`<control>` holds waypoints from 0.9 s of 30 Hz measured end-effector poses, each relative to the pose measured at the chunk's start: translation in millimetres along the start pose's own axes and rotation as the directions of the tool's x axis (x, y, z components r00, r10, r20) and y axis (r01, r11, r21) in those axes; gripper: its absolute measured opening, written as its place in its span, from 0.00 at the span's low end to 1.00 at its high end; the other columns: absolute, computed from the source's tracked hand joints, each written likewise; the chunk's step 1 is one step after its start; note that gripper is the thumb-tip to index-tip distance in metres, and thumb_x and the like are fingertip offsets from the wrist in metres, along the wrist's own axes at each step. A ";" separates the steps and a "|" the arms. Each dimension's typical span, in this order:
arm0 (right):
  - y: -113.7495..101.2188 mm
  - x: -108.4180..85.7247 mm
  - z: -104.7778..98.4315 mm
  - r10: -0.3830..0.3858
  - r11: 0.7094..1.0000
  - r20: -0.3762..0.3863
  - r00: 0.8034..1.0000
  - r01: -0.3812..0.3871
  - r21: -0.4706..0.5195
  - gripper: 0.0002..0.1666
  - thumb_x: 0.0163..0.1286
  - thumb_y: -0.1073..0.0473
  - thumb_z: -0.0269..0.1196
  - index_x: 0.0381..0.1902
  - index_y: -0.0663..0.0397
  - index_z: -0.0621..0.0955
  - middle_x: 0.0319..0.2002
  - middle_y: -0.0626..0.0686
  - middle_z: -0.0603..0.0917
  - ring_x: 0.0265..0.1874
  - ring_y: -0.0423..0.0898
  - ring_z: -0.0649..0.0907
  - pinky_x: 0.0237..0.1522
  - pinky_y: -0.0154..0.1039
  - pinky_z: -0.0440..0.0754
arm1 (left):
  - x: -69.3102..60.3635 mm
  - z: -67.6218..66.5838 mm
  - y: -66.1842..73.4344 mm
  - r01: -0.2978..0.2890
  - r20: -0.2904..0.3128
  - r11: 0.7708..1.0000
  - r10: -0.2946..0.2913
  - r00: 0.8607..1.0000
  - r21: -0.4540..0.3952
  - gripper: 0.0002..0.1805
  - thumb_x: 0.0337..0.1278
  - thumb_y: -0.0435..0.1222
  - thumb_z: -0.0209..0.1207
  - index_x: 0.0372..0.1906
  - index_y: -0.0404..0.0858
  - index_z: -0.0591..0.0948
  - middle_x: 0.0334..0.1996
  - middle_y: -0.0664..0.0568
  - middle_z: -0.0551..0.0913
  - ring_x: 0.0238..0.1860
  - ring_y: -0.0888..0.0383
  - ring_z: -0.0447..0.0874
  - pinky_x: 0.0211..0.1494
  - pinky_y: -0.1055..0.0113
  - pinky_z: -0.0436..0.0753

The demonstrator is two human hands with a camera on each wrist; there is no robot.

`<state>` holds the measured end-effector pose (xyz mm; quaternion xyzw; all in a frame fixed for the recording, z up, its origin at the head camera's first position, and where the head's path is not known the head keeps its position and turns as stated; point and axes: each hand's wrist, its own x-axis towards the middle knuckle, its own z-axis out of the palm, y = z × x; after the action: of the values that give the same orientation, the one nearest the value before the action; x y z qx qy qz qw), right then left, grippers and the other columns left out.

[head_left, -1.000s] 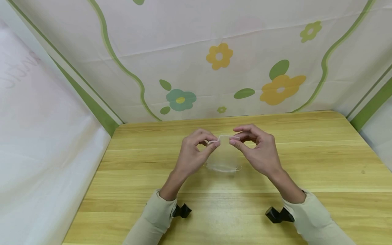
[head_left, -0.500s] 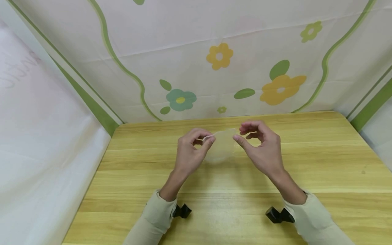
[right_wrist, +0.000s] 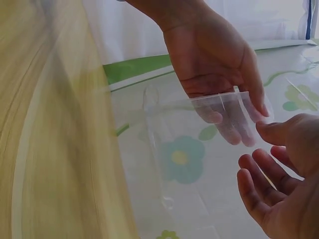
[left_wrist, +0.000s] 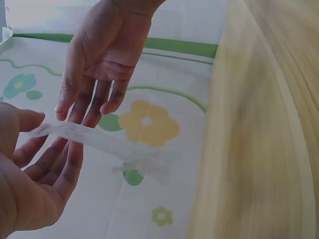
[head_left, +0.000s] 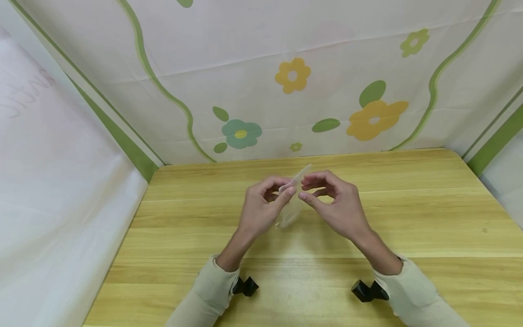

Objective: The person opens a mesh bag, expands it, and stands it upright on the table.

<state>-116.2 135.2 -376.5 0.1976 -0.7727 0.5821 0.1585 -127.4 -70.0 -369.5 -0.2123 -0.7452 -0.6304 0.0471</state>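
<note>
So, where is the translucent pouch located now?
In the head view, the translucent pouch is pinched by the left hand, just left of the right hand, over the table.

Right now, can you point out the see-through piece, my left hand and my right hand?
See-through piece (right_wrist: 194,124): right wrist view, middle of its sheer face.
Left hand (head_left: 260,206): head view, middle of the hand.
Right hand (head_left: 344,208): head view, middle of the hand.
</note>
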 end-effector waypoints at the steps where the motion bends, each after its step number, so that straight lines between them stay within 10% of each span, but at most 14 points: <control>1: 0.3 -0.1 0.1 0.001 1.000 0.002 1.000 -0.001 0.003 0.21 0.64 0.72 0.76 0.54 0.62 0.85 0.49 0.57 0.90 0.48 0.44 0.90 0.46 0.29 0.90 | -0.3 0.1 0.5 0.014 0.018 1.000 -0.013 1.000 -0.022 0.10 0.73 0.31 0.66 0.53 0.30 0.87 0.53 0.39 0.90 0.51 0.50 0.92 0.46 0.67 0.92; 11: 1.4 1.2 -1.7 0.029 0.998 -0.032 0.999 -0.027 0.052 0.23 0.61 0.76 0.76 0.54 0.65 0.85 0.49 0.59 0.90 0.45 0.36 0.89 0.44 0.30 0.90 | 0.5 -1.2 -0.4 0.032 0.132 0.984 -0.009 0.991 -0.173 0.25 0.86 0.44 0.53 0.62 0.25 0.82 0.61 0.32 0.85 0.57 0.42 0.87 0.52 0.61 0.93; 27: 1.8 -1.2 0.3 -0.039 0.999 -0.048 0.998 0.040 0.013 0.20 0.62 0.79 0.73 0.52 0.66 0.85 0.37 0.61 0.92 0.38 0.31 0.89 0.44 0.26 0.88 | -1.7 5.8 -2.5 0.013 0.097 0.997 -0.006 0.995 -0.079 0.07 0.72 0.31 0.67 0.50 0.33 0.89 0.49 0.42 0.90 0.46 0.62 0.88 0.44 0.71 0.89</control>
<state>-116.1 135.4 -378.7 0.1998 -0.7605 0.5889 0.1871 -125.7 -65.2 -373.5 -0.2407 -0.7217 -0.6489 -0.0005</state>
